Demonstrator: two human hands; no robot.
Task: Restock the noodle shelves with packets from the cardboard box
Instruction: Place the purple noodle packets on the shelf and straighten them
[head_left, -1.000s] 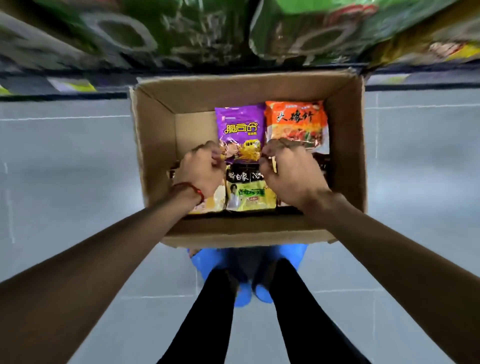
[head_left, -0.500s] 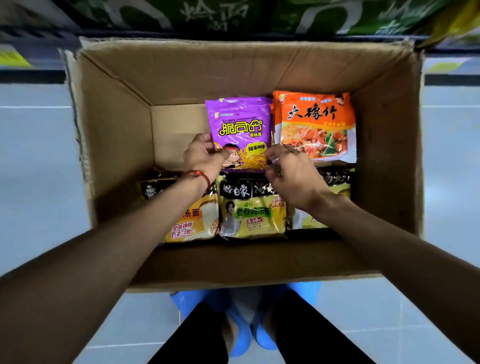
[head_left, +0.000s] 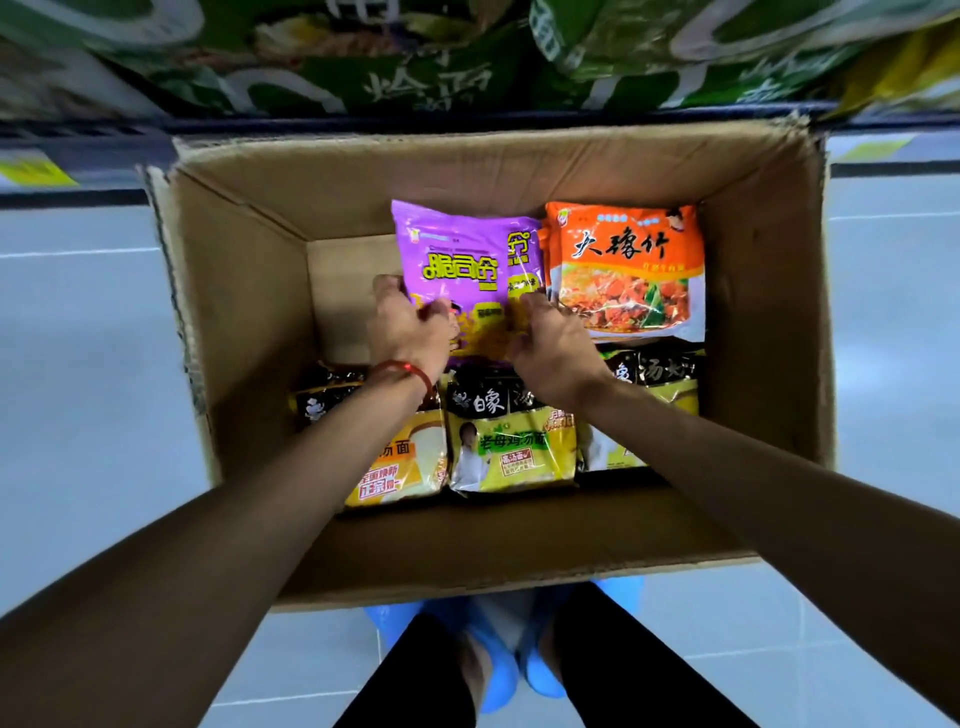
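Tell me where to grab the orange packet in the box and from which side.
Pinch the orange packet by its near sealed edge, coming from above on the person's side. It lies flat; its far and right edges sit close to the box walls and the purple packet crowds its left, so the near edge probably offers the most room.

Packets (head_left: 511, 447) lie in the box (head_left: 467, 171), perhaps stacked.

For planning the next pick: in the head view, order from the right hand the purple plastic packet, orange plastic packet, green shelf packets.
1. Purple plastic packet: held by the right hand, centre.
2. Orange plastic packet: just right of it.
3. Green shelf packets: beyond the cardboard box.
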